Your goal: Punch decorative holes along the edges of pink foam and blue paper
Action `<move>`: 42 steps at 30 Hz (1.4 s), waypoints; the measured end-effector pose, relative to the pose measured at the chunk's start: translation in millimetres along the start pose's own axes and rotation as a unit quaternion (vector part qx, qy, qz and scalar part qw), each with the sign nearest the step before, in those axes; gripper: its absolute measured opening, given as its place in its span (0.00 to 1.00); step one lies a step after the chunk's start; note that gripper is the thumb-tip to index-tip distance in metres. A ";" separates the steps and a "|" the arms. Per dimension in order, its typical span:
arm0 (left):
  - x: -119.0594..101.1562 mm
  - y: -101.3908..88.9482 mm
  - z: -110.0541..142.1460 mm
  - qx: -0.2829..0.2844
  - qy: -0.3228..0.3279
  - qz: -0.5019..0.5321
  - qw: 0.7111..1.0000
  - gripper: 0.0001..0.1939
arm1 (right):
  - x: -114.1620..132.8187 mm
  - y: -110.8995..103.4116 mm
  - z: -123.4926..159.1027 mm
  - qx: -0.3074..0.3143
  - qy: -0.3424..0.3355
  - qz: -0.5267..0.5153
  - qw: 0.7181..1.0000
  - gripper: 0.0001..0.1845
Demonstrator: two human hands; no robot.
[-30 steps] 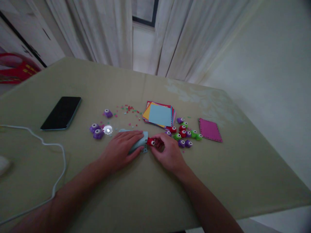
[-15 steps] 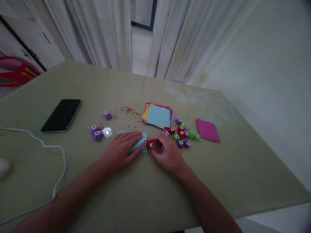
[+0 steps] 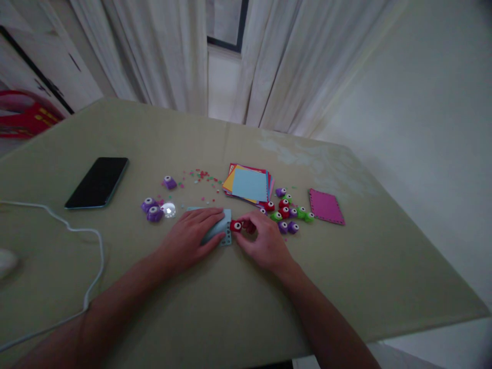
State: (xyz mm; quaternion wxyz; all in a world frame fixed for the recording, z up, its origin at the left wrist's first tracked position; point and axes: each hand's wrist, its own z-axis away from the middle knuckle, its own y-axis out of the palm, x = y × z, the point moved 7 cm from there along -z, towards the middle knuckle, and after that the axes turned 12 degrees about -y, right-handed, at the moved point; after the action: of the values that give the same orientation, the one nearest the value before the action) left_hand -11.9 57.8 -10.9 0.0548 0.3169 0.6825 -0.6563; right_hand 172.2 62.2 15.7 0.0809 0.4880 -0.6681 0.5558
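My left hand (image 3: pixel 198 230) is over a light blue card (image 3: pixel 214 231), holding it down on the table between fingers and thumb. A row of small round holes runs along the card's right edge. My right hand (image 3: pixel 263 238) is closed around a small red one-eyed hole punch (image 3: pixel 236 226), which sits against that holed edge. Just past my right fingers lies a cluster of similar punches in red (image 3: pixel 284 211), green (image 3: pixel 308 217) and purple (image 3: pixel 293 227). The palm hides the middle of the card.
A stack of coloured cards (image 3: pixel 249 183) lies beyond my hands, and a magenta card (image 3: pixel 326 206) with holed edges to the right. Purple punches (image 3: pixel 155 213), a shiny clear disc (image 3: pixel 168 209) and scattered paper dots (image 3: pixel 202 176) lie left, with a tablet (image 3: pixel 97 182) and white cable (image 3: pixel 100 251).
The view has shifted slightly. Both hands keep nearly the same place, with the red hole punch still at the card's right edge.
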 end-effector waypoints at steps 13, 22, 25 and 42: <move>1.6 1.8 0.0 -0.010 0.008 0.001 1.000 0.24 | -2.5 -0.4 -1.7 0.009 -0.012 -0.013 1.000 0.10; 1.9 1.8 1.3 -0.011 0.007 0.002 1.000 0.25 | -1.2 -0.7 -1.3 0.017 -0.015 -0.007 1.000 0.11; 1.8 2.2 0.6 -0.006 0.006 0.004 1.000 0.25 | -1.8 -0.7 -1.6 0.021 -0.013 -0.008 1.000 0.11; 2.1 3.0 -0.5 -0.002 0.007 0.003 1.000 0.25 | -3.6 0.8 -0.7 0.044 -0.022 -0.016 0.999 0.10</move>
State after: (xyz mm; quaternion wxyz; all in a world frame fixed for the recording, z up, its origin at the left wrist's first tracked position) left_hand -11.8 58.9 -14.4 0.0530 0.3235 0.6833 -0.6524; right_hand 173.1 64.7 13.1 0.0530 0.5137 -0.6366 0.5728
